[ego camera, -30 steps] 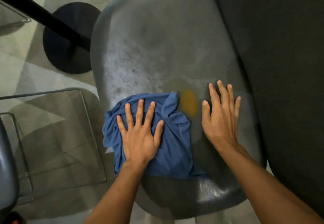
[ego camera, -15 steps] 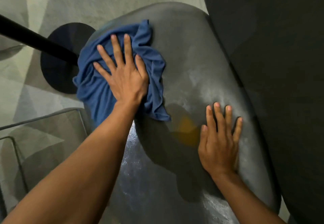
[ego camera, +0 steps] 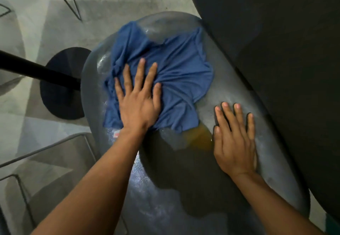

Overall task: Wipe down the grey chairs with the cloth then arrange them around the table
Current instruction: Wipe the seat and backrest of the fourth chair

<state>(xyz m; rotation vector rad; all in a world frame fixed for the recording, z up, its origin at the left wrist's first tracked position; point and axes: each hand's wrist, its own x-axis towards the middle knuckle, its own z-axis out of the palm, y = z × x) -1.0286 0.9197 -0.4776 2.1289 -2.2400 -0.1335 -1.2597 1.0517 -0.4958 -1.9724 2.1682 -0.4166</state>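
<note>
The soft, limp cloth (ego camera: pixel 176 73) is pressed flat-fingered by the left hand (ego camera: pixel 138 102); the rigid, slick chair (ego camera: pixel 230 91) is steadied by the flat right hand (ego camera: pixel 235 143).

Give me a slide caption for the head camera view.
Left hand presses blue cloth flat on grey chair seat; right hand braces beside it.

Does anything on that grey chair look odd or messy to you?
Yes: an orange-yellow patch sits on the grey chair seat, between the blue cloth and the right hand. It stands out against the grey; whether it is a stain or a reflection is unclear.
</note>
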